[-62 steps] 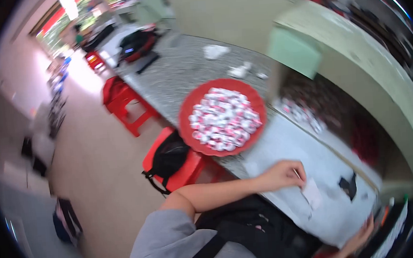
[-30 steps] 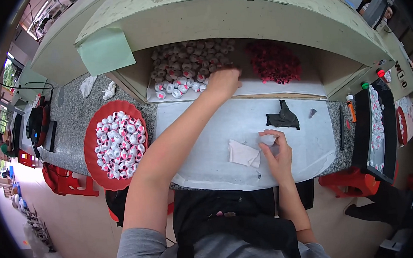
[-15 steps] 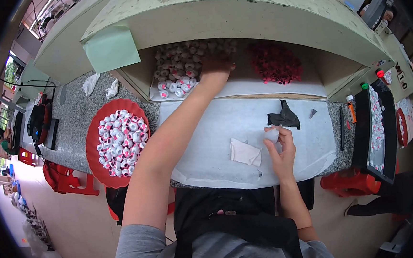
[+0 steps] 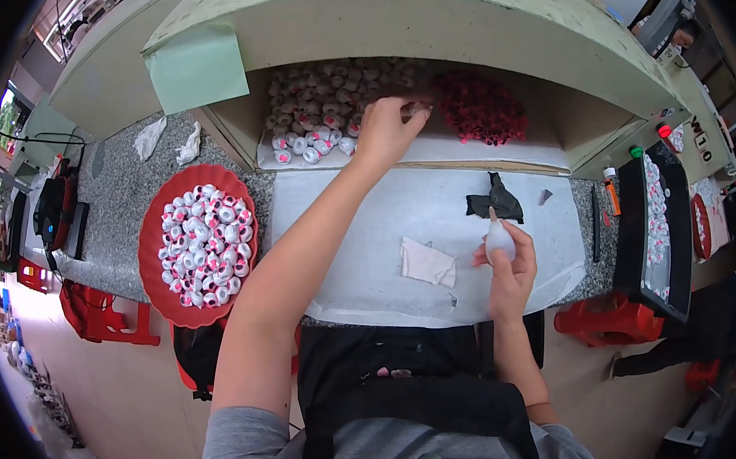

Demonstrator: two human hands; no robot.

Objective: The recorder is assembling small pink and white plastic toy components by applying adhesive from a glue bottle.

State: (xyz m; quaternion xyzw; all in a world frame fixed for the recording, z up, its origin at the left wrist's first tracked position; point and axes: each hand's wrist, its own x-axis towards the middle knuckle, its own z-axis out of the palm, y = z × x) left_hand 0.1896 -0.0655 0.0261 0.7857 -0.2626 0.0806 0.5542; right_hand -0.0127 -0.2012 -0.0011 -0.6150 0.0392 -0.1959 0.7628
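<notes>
In the head view, the left arm point(image 4: 314, 250) stretches forward into the shelf point(image 4: 586, 120), left hand point(image 4: 388, 132) bent, near white pieces point(image 4: 315, 141); whether it pinches one, I cannot tell. The right hand point(image 4: 512, 275) grips a bulb point(image 4: 499, 242), nozzle point(image 4: 492, 215) forward, over paper point(image 4: 347, 239).

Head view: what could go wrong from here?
1. The red bowl looks to be at the counter's front edge, with the left arm close by; a bump might spill its white-and-pink pieces.
2. The left hand is between the white heap and the dark-red pile; a brush could mix them.
3. The right hand grips a white squeeze bulb, nozzle towards the black cloth; it might catch.
</notes>
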